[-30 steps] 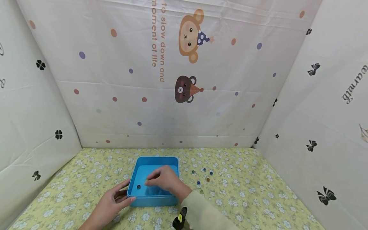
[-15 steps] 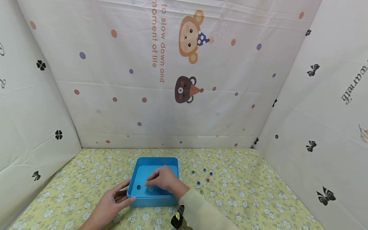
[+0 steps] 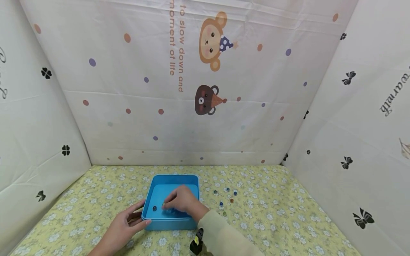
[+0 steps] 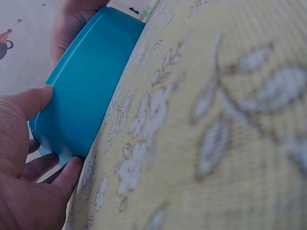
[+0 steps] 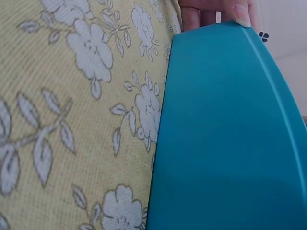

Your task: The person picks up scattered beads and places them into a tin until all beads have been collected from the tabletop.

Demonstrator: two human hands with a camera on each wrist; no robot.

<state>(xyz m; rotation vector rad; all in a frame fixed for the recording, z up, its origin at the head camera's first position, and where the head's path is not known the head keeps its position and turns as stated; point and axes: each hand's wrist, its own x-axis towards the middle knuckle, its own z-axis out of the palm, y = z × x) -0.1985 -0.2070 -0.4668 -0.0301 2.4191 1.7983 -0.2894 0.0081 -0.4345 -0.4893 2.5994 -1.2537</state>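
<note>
Makeshift recording booth, by the look of it: pale printed sheets stand on three sides of me. Back sheet (image 3: 112,74) has fold creases, coloured dots (image 3: 127,37), a monkey (image 3: 211,41) and a bear (image 3: 202,100) in party hats, all printed sideways, plus lettering (image 3: 172,46), "to slow down and" and "moment of life". Left sheet (image 3: 22,121): black clovers (image 3: 46,73). Right sheet (image 3: 333,121): black bows (image 3: 363,217), slanted "warmth". Yellow flowered cloth (image 3: 272,220) covers the flat surface right to the back sheet. Camera (image 3: 196,243) sits at the right sleeve (image 3: 230,234), hence recording. Home, office or lab beyond the sheets: can't tell.
</note>
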